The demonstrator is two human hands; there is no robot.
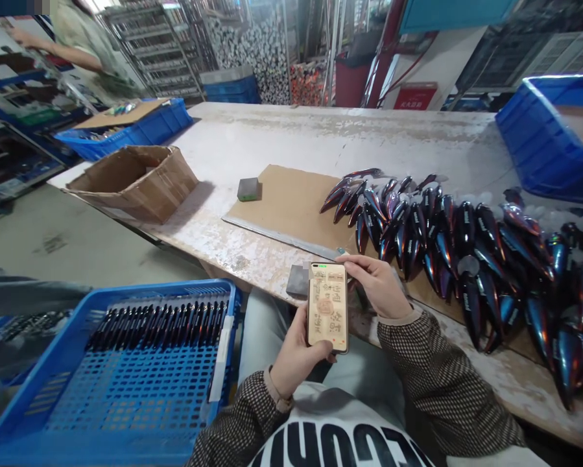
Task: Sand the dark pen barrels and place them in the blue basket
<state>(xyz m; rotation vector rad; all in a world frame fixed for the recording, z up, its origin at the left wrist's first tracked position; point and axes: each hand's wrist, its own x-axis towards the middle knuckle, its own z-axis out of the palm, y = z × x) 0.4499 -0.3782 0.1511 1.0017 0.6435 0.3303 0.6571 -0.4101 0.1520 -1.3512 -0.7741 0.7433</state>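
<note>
My left hand grips a smartphone from below, its lit screen facing up over my lap. At the phone's top right corner my right hand rests with its fingers curled against the edge. A big heap of glossy, iridescent cone-shaped parts lies on the workbench just beyond my right hand, partly on a brown cardboard sheet.
A blue perforated crate with a row of dark pen-like rods stands at my left. An open cardboard box, small grey blocks and blue bins sit on the bench. Another person stands at the far left by shelving.
</note>
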